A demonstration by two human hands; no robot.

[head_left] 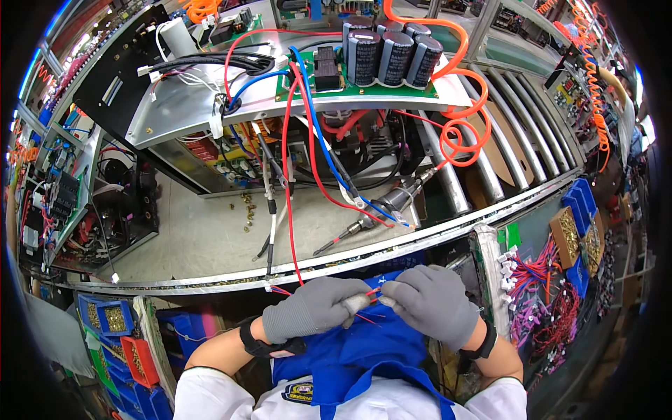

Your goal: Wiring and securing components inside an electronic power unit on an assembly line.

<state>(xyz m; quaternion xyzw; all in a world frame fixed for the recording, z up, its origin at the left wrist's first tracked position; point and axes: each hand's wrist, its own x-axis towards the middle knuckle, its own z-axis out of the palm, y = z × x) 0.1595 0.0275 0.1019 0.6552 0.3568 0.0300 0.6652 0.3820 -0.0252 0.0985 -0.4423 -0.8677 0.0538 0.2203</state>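
My left hand (313,305), in a grey glove, is closed with thumb and fingers pinched on thin red wires (374,294). Their loose ends hang below its fingertips, over the blue apron (374,336). Close by, my gloved right hand (435,301) pinches the other side of the same wires. The fingertips hide the exact grip. Beyond the hands stands an open electrical unit, its green circuit board (329,80) carrying several big dark capacitors (394,56). Long red wires (287,168) and a blue wire (318,133) droop from it toward the bench edge.
A power screwdriver (392,204) with a coiled orange air hose (483,133) lies on the bench (189,234), near scattered brass screws (247,213). Metal rollers (514,147) run to the right. Screw bins (140,360) stand left; wire bundles (535,273) lie right. Another unit (77,196) sits left.
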